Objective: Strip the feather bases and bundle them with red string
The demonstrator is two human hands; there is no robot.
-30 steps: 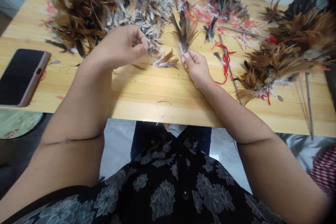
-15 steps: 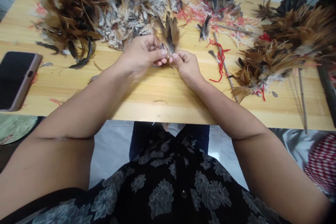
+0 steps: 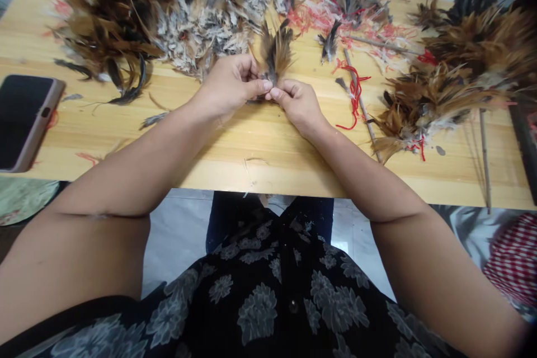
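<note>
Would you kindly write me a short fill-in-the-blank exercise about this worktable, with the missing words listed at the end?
The left hand and right hand meet at the base of a small bunch of ____.
The phone lies toward the table's ____ end.
The tangled string at the thin stick is ____.
The checked cloth is red and ____.

Missing words: feathers; left; red; white.

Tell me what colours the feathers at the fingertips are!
The feather bunch is brown and blackish, shown best in the head view.
</note>
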